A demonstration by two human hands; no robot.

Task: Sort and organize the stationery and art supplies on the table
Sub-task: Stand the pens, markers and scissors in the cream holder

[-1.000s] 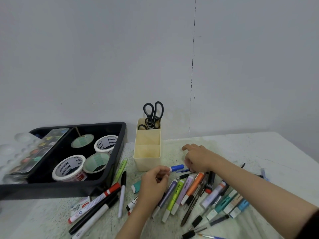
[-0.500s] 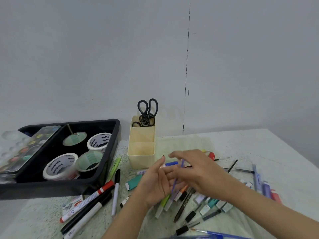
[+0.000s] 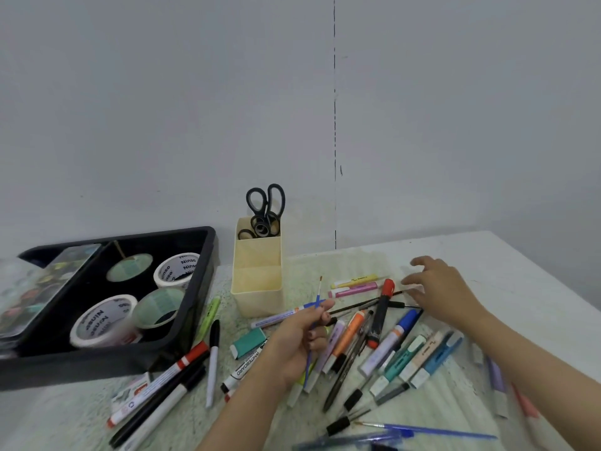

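A heap of markers, highlighters and pens [image 3: 383, 343] lies spread over the table's middle. My left hand [image 3: 299, 340] hovers above the heap and pinches a thin blue paintbrush [image 3: 317, 304], bristles pointing up and away. My right hand [image 3: 435, 291] reaches over the far right side of the heap with fingers spread, holding nothing. A cream divided pen holder [image 3: 257, 281] stands behind the heap with black scissors [image 3: 265, 206] in its back compartment. Its front compartments look empty.
A black tray [image 3: 195, 284] at the left holds several tape rolls [image 3: 104, 320] and a paint palette [image 3: 42, 288]. Whiteboard markers [image 3: 162, 385] lie in front of the tray. Another blue paintbrush [image 3: 426, 429] lies near the front edge. The wall stands close behind the table.
My left hand now holds the blue paintbrush, which the right hand passed over. My right hand has moved away to the right, over the far side of the heap.
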